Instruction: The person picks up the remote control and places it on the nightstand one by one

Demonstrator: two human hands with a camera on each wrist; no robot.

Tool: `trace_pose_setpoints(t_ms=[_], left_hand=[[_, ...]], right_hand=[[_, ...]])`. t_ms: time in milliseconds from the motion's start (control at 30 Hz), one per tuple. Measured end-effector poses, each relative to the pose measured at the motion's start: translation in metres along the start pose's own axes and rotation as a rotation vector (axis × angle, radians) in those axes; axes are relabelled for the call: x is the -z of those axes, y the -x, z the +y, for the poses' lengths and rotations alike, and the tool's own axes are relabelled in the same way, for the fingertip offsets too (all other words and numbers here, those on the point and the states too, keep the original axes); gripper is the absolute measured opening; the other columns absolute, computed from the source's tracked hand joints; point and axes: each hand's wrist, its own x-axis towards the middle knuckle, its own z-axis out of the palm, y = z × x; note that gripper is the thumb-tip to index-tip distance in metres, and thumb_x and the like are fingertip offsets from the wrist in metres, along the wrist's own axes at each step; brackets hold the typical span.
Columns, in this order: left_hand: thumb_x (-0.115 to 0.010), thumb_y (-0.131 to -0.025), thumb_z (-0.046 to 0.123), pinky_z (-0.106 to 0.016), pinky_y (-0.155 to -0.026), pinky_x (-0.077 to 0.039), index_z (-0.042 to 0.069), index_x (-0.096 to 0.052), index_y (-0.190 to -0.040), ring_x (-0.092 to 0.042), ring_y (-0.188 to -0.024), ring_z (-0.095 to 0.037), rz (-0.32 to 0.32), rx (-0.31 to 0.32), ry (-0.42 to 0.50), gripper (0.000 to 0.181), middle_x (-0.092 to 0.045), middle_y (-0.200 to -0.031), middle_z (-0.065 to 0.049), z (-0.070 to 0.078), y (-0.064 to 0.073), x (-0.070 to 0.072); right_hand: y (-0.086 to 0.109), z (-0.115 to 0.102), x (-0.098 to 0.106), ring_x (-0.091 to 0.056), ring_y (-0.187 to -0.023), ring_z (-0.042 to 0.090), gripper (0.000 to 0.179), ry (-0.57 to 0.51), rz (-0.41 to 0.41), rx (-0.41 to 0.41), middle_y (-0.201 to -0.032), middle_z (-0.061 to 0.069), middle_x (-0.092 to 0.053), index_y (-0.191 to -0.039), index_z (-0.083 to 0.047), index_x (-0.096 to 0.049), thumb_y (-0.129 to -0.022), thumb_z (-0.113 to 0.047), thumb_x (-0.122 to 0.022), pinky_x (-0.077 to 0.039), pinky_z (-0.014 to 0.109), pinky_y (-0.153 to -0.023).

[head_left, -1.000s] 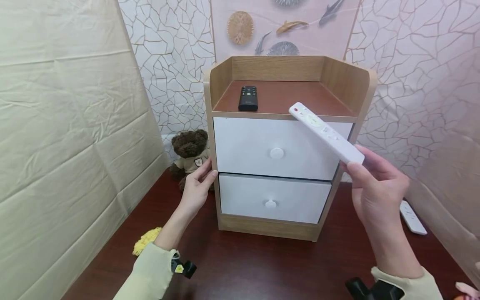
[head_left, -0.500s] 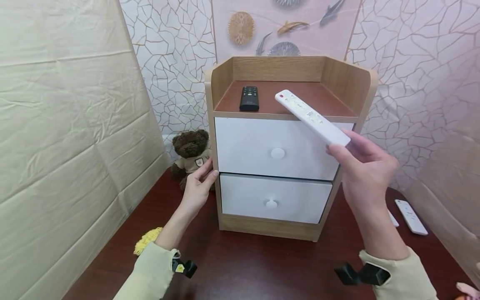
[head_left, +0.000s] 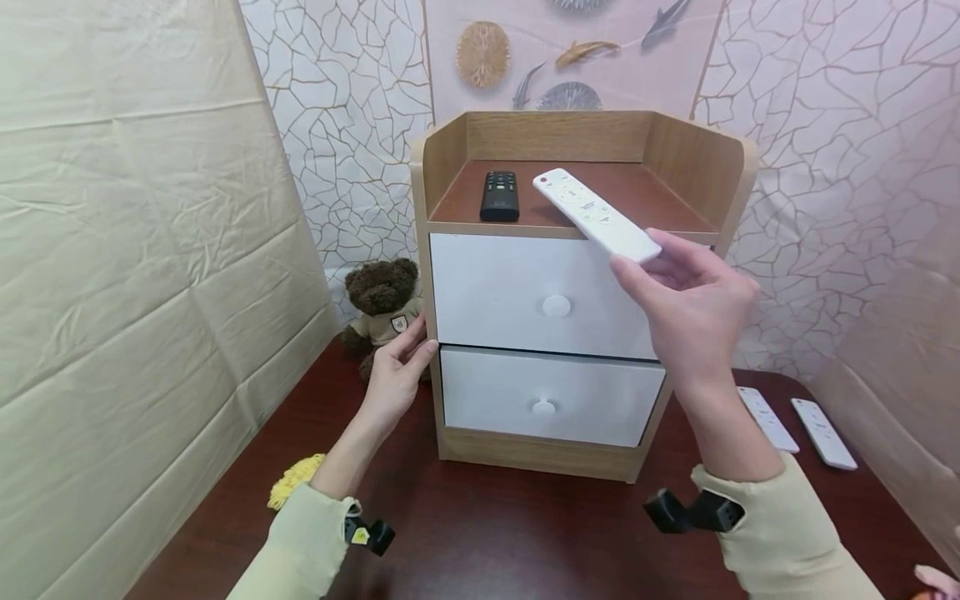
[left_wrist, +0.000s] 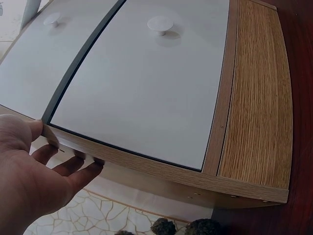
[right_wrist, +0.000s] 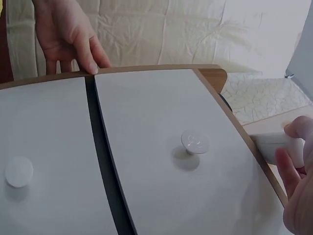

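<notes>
My right hand pinches the near end of a white remote control between thumb and fingers. Its far end, with a red button, overlaps the brown top shelf of a small cabinet. On that shelf, left of the white remote, lies a black remote control. My left hand rests against the cabinet's left side panel, its thumb at the front edge near the gap between the drawers. The left wrist view shows these fingers lying along the side. Both white drawers are closed.
Two more white remote controls, one nearer and one farther right, lie on the dark red table. A brown teddy bear sits behind my left hand. Something yellow and stringy lies beside the left forearm.
My right hand has carried the white remote left and up, from the drawer front to over the shelf's front edge. A second remote on the table has come into view. The left hand stays put.
</notes>
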Motion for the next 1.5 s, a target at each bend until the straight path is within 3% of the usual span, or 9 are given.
trace_pose_setpoints(t_ms=[333, 600, 800, 967, 1200, 1500], left_hand=[[-0.056, -0.107, 0.009, -0.042, -0.116, -0.036, 0.005, -0.036, -0.159, -0.038, -0.146, -0.024, 0.003, -0.004, 0.001, 0.056, -0.038, -0.161, -0.013, 0.001, 0.000, 0.001], [-0.056, -0.107, 0.008, -0.041, -0.116, -0.036, 0.004, -0.036, -0.159, -0.040, -0.145, -0.024, -0.001, -0.016, 0.020, 0.056, -0.041, -0.159, -0.015, 0.002, 0.000, -0.001], [-0.056, -0.107, 0.009, -0.041, -0.116, -0.036, 0.004, -0.036, -0.159, -0.038, -0.146, -0.024, 0.002, -0.009, 0.018, 0.056, -0.039, -0.160, -0.014, 0.002, 0.001, -0.002], [-0.056, -0.107, 0.009, -0.041, -0.116, -0.036, 0.004, -0.037, -0.158, -0.039, -0.145, -0.023, 0.008, -0.011, 0.024, 0.055, -0.041, -0.159, -0.014, 0.004, 0.001, -0.004], [-0.056, -0.107, 0.008, -0.042, -0.116, -0.037, 0.002, -0.037, -0.158, -0.040, -0.145, -0.025, 0.013, -0.018, 0.005, 0.055, -0.041, -0.159, -0.016, 0.004, 0.002, -0.004], [-0.056, -0.107, 0.009, -0.041, -0.115, -0.037, 0.003, -0.037, -0.158, -0.041, -0.144, -0.024, 0.012, -0.016, 0.001, 0.055, -0.042, -0.158, -0.015, 0.003, 0.002, -0.003]], right_hand=[[-0.007, -0.007, -0.020, -0.072, -0.078, 0.005, 0.038, -0.030, -0.020, 0.056, -0.093, 0.010, -0.076, -0.113, -0.001, -0.079, -0.079, -0.015, -0.091, -0.058, 0.018, -0.076], [-0.011, -0.013, -0.033, -0.069, -0.074, -0.002, 0.041, 0.082, 0.012, 0.051, -0.091, 0.010, -0.078, -0.110, -0.004, -0.081, -0.079, -0.028, -0.092, -0.055, 0.015, -0.069], [-0.016, -0.016, -0.046, -0.066, -0.069, -0.001, 0.036, 0.054, -0.004, 0.120, -0.087, 0.012, -0.077, -0.107, 0.003, -0.079, -0.080, -0.019, -0.091, -0.053, 0.016, -0.066], [-0.018, -0.016, -0.052, -0.064, -0.069, -0.003, 0.038, 0.077, 0.002, 0.153, -0.087, 0.011, -0.077, -0.107, 0.003, -0.079, -0.080, -0.021, -0.092, -0.051, 0.017, -0.066], [-0.018, -0.016, -0.055, -0.065, -0.070, -0.001, 0.038, 0.095, -0.039, 0.162, -0.090, 0.011, -0.077, -0.108, 0.002, -0.079, -0.082, -0.024, -0.090, -0.051, 0.016, -0.067], [-0.020, -0.024, -0.053, -0.074, -0.075, 0.008, 0.027, 0.086, -0.128, 0.093, -0.098, 0.012, -0.078, -0.111, 0.000, -0.079, -0.093, -0.021, -0.080, -0.055, 0.014, -0.072]])
